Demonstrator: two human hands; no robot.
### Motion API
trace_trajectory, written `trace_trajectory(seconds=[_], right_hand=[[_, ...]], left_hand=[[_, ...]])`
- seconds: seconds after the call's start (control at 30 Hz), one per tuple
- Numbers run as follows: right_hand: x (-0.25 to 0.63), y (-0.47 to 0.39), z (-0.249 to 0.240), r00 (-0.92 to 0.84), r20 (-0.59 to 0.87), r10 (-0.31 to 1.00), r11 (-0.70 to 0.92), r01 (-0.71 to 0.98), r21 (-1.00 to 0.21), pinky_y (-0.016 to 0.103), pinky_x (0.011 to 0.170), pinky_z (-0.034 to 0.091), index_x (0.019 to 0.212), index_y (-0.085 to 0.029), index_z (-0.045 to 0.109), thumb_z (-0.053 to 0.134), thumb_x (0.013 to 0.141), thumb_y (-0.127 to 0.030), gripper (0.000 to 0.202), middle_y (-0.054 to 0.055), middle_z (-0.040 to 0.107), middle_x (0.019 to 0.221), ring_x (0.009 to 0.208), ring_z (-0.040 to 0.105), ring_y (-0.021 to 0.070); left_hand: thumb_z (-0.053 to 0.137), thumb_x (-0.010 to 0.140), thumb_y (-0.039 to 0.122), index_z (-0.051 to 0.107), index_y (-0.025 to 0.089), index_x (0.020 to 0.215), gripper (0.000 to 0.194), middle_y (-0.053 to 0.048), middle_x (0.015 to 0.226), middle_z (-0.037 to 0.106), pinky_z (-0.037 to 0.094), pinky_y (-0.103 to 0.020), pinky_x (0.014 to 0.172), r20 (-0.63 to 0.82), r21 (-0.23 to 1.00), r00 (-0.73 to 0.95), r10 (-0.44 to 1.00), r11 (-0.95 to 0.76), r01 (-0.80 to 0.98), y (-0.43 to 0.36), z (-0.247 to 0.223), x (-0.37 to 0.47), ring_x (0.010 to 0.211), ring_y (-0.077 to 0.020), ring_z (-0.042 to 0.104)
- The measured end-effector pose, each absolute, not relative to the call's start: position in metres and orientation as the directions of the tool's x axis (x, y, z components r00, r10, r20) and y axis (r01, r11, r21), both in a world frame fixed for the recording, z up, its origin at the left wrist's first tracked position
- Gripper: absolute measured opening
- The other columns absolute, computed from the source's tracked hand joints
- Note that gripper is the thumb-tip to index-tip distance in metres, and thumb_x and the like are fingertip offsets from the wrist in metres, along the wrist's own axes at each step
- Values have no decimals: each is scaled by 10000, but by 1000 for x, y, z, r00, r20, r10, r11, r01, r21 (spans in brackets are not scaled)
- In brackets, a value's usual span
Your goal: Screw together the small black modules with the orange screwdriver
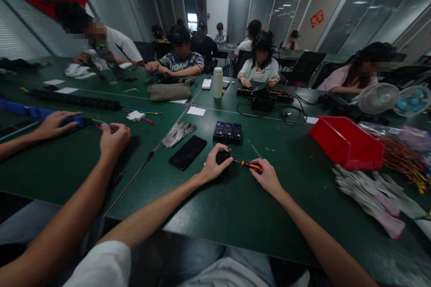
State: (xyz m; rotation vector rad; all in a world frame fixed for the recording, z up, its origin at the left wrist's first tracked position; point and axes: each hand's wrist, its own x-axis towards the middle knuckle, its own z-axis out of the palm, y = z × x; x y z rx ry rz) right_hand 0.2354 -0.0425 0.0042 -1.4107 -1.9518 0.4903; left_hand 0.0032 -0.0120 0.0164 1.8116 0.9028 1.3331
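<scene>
My left hand (217,162) is wrapped round a small black part (223,157) above the green table (208,206). My right hand (266,175) grips an orange and black screwdriver (253,166) by its handle. The screwdriver's thin shaft points left, and its tip is at the black part's right side; whether it sits in a screw is too small to tell. Just beyond my left hand stands a block of black modules (227,132). A black phone (187,152) lies to the left of that hand.
Grey gloves (178,134) lie behind the phone. At the right are a red bin (346,143), more gloves (368,193) and bundled wires (407,157). A co-worker's hands (114,141) hold wires at the left. A pale green bottle (218,82) stands farther back.
</scene>
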Motion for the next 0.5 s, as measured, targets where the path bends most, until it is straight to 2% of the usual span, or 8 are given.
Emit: trace_trajectory(seconds=[0.5], right_hand=[[235,-43,5,-200,300,933,352,690,-632,356,792,460,973,-223,612,576,785,-201,192,44,614,944,888,570,204]], left_hand=[[620,787,318,483,181,979,273,-56,979,576,448,-338,880,442,880,226,868,-468,80,-14,21,7,910,-166,578]])
